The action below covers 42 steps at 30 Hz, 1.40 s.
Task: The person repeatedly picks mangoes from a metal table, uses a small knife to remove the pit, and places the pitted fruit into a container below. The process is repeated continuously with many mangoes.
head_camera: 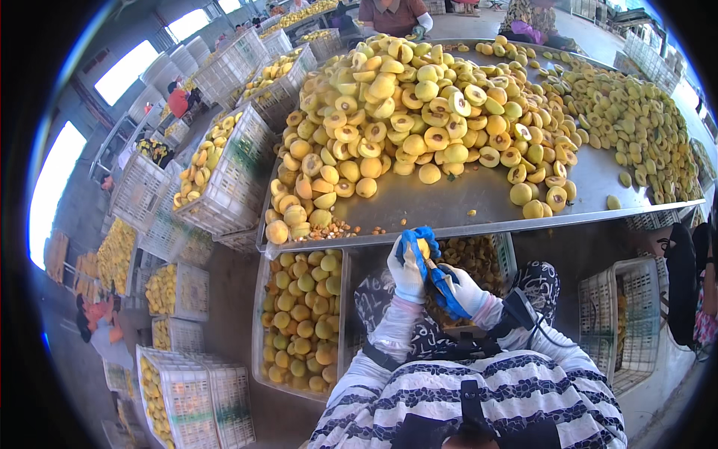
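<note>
My left hand (412,264), in a white knit glove with blue coating, grips a yellow stone fruit (424,248) just off the near edge of a metal table (415,210). My right hand (457,289), gloved alike, is closed beside it on a small hand tool (429,262). The tool meets the fruit, and most of it is hidden by the fingers. Below my hands, between my knees, a crate holds brown fruit stones (474,255). On the table rises a large heap of halved yellow fruit (415,112), many with brown pit hollows showing.
A crate of whole fruit (303,320) stands left of my legs. Stacked plastic crates (230,163) with fruit line the left side. Another heap of halves (634,118) lies at the table's right. At right stands a white crate (634,320). A person (392,17) sits across the table.
</note>
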Tool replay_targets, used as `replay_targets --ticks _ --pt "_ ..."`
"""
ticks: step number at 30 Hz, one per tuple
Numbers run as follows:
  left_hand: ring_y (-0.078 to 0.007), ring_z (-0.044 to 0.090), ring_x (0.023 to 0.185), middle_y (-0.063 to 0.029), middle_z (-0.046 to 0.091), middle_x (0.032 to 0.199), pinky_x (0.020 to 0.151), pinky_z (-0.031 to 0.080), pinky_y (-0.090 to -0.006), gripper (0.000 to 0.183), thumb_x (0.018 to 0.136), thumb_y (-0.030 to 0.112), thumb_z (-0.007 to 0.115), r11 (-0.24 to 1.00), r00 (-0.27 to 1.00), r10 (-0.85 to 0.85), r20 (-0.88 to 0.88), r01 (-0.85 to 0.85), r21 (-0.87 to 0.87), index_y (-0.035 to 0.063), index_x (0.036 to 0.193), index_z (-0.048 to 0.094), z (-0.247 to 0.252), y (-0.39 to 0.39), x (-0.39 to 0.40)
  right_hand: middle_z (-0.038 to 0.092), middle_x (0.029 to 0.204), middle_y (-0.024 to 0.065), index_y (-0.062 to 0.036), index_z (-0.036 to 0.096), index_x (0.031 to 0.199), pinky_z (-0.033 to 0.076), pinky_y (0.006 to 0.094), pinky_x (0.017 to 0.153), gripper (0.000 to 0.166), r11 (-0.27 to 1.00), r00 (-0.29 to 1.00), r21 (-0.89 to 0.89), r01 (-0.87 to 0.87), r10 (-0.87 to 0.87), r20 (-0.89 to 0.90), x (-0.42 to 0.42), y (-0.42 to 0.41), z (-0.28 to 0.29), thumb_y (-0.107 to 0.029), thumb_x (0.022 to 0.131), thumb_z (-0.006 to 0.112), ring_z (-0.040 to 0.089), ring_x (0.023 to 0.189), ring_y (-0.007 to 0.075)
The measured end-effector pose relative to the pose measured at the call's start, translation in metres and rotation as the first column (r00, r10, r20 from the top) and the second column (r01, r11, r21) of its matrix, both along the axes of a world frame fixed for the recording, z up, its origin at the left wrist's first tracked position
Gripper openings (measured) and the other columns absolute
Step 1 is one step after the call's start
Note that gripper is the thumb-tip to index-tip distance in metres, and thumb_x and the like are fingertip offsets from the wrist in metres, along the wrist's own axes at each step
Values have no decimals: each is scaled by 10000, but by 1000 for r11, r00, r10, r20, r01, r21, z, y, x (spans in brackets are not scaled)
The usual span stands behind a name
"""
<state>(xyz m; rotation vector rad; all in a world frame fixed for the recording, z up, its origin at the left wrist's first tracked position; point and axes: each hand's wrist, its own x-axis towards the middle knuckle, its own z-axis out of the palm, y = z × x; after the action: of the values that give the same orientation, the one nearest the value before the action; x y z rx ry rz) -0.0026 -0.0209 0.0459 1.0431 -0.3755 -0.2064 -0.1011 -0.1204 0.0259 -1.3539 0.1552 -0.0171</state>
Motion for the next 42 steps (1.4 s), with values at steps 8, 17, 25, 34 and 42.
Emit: replay_targets --ticks 8,17,25,34,42 --pt "-203 665 759 -110 685 884 691 543 -295 486 1040 427 450 994 970 -105 -220 109 4 -15 1028 651 15 26 9 485 649 8 -11 530 1054 389 192 397 393 -65 862 948 -312 400 311 -4 2 -5 -400 998 524 453 459 66" --pt "-119 616 644 -47 677 797 526 507 -255 303 931 319 675 928 903 229 -363 -90 362 28 1012 697 -67 208 84 480 573 2 -116 574 946 374 303 403 318 849 901 -525 50 -266 -343 -24 -52 -97 -426 1000 531 478 443 138" --pt "-360 611 1146 -218 611 1274 959 502 -456 497 949 405 515 -545 934 219 283 -124 829 42 1285 568 -204 364 198 533 694 -54 -80 624 1084 364 235 487 225 960 731 -252 125 -261 -631 -6 -40 -63 -285 1012 568 472 568 47" --pt "-434 669 860 -254 683 900 729 521 -508 442 885 428 607 -459 926 157 344 -240 855 13 999 707 -56 305 186 645 831 172 -47 535 1097 520 408 624 389 198 792 -855 479 -518 323 -24 -180 25 -233 832 751 655 717 338" --pt "-331 685 933 -157 713 971 830 531 -403 264 881 266 687 224 785 -139 604 -569 791 61 1045 717 50 66 81 633 1034 240 -51 511 1123 559 465 738 320 -8 865 -995 -97 -495 -81 69 -211 35 -252 896 613 694 851 388"
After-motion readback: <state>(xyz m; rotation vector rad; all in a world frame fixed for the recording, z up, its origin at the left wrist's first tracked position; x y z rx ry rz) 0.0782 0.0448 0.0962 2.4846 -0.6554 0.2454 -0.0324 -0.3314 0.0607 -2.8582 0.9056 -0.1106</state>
